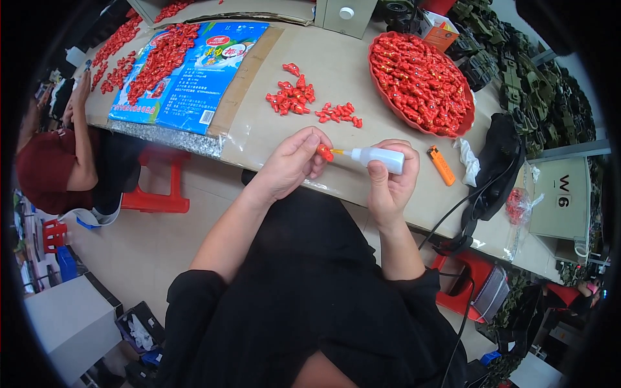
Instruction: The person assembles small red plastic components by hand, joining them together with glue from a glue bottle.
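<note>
Between thumb and fingertips, my left hand point(289, 163) pinches a small red figurine point(325, 153) just over the table's front edge. My right hand point(392, 187) is wrapped round a white squeeze bottle point(383, 159), held level. Its thin yellowish nozzle points left and meets or nearly meets the figurine; contact is too small to tell. Beyond my hands lie a loose pile of red figurines point(292, 97) and a smaller group of red pieces point(339, 114). A round red tray point(470, 119), heaped with red figurines dotted with gold, stands to the right.
An orange lighter point(442, 167), crumpled white tissue point(468, 163) and black bag point(495, 171) with a cable lie at right. Flattened blue cardboard point(213, 77) bears more red figurines at left. Another person point(61, 161) sits far left. Red stools point(165, 184) stand below the table.
</note>
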Tool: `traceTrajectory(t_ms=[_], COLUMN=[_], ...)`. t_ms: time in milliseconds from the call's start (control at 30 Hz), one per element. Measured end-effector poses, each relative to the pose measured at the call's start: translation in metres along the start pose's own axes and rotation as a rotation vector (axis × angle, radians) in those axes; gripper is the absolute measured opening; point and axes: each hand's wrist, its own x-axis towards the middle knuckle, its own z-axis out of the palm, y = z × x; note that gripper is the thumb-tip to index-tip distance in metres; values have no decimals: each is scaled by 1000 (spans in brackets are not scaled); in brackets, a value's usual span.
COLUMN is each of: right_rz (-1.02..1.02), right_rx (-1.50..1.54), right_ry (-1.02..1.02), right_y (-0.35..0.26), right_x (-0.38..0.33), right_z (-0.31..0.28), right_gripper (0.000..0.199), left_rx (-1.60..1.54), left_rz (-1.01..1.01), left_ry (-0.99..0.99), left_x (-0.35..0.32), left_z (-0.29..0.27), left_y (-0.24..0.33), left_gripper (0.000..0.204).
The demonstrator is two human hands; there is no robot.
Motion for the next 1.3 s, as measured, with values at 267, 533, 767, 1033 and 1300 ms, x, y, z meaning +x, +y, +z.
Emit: traceTrajectory(t_ms=[267,533,767,1033,1300], right_rz=[93,466,477,-138,172], right_rx=[148,39,-189,-958,-981], right_ry=[135,320,278,312,-102], right_y=[1,-3,8,-11,5], right_x=[-1,11,8,-4,32], right_z=[-7,-40,-53,-36,17], right_gripper=[26,32,34,41,17], left_rx=[-47,-81,-143,-183,-166], left_rz=[28,83,87,95,99], left_ry=[-13,44,-57,-33,-63], left_x=[1,0,1,-1,-3], left_z=[-6,-3,-10,-11,-11], left_y=[-3,-5,-5,-6,-6], left_gripper=[21,15,15,18,18])
